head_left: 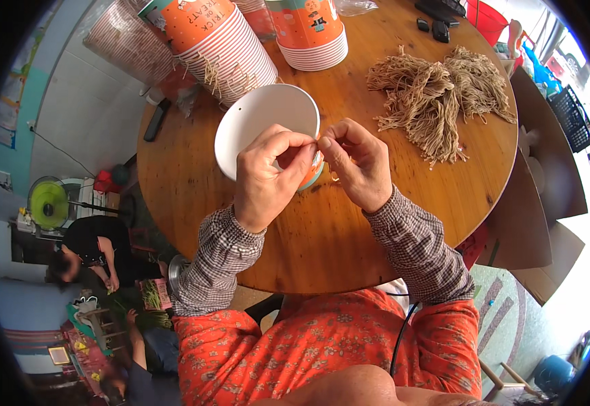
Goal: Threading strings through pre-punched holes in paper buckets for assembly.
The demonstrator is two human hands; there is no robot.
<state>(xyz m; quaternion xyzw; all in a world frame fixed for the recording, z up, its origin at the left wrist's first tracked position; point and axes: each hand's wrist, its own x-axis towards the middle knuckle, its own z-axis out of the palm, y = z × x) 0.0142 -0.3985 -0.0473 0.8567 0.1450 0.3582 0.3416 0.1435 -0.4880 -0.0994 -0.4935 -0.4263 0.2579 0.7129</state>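
A paper bucket [261,118] lies tipped over on the table, its white inside facing left and up. A small punched hole shows in its wall, and a strip of its orange and teal outside appears between my hands. My left hand [272,177] is closed in a pinch at the bucket's rim; what its fingertips hold is hidden. Against them, my right hand [361,168] pinches a thin beige cord [335,178], a short loop of which hangs below the fingers. Farther right lies a heap of loose beige cords [437,101].
Nested orange printed buckets [230,61] lean at the back left, cords hanging over them; another stack [313,47] stands beside. A dark object [157,120] lies at the left edge of the round wooden table [322,250]. Cardboard boxes [521,223] stand right. Two people sit at lower left.
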